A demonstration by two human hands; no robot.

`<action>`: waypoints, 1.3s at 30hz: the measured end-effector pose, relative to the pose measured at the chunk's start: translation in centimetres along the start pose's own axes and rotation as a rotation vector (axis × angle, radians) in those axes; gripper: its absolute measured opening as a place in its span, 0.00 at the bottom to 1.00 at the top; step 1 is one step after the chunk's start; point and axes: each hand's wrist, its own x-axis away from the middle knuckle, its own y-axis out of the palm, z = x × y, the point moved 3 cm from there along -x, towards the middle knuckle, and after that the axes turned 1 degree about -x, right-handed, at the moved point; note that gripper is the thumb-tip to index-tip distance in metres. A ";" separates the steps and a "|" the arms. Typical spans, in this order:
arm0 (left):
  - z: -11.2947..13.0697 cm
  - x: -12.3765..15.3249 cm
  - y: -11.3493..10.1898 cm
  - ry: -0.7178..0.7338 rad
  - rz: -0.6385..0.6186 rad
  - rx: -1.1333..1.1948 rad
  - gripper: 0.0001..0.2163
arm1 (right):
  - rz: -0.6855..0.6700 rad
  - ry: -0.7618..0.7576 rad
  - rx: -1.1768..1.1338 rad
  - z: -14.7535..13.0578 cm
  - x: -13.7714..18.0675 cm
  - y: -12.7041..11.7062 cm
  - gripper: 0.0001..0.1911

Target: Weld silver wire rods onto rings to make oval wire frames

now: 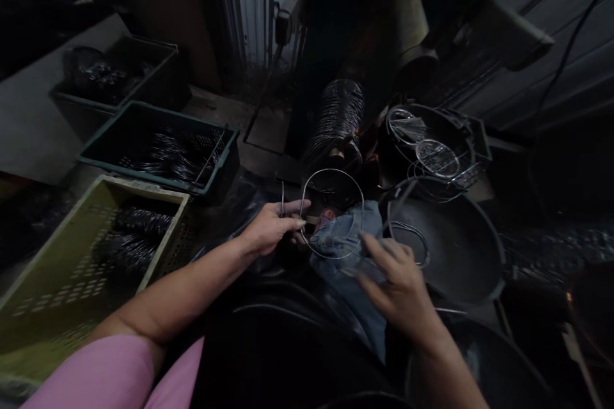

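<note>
A thin round metal wire ring (363, 204) stands almost upright in front of me. My left hand (273, 227) pinches its left edge between thumb and fingers. A short bent wire (283, 195) rises by the same fingers; whether it is held too, I cannot tell. Behind and below the ring lies faded blue denim cloth (343, 233). My right hand (396, 275) is over the cloth's right side, slightly blurred, its fingers apart and nothing visible in them. Close to that hand, several thin wire loops (418, 234) rest at the left side of a wide dark basin (460, 249).
A stack of wire rings (338, 112) sits on the machine ahead. Behind the basin, another round container (467, 134) holds wire frames. On my left are a yellow crate (43, 268), a green crate (158, 112) and a dark bin (139, 86), all with metal parts inside.
</note>
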 end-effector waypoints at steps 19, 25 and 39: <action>1.8 -1.6 -0.7 0.090 0.071 0.070 0.24 | -0.679 -0.099 -0.411 -4.0 -2.2 3.2 0.14; 1.8 -0.9 -1.2 0.112 0.073 0.081 0.23 | -0.747 -0.084 -0.472 -4.5 -3.1 3.5 0.17; 0.6 -0.8 -0.9 0.074 0.043 0.107 0.23 | -0.074 0.140 -0.647 -1.6 -2.4 2.0 0.16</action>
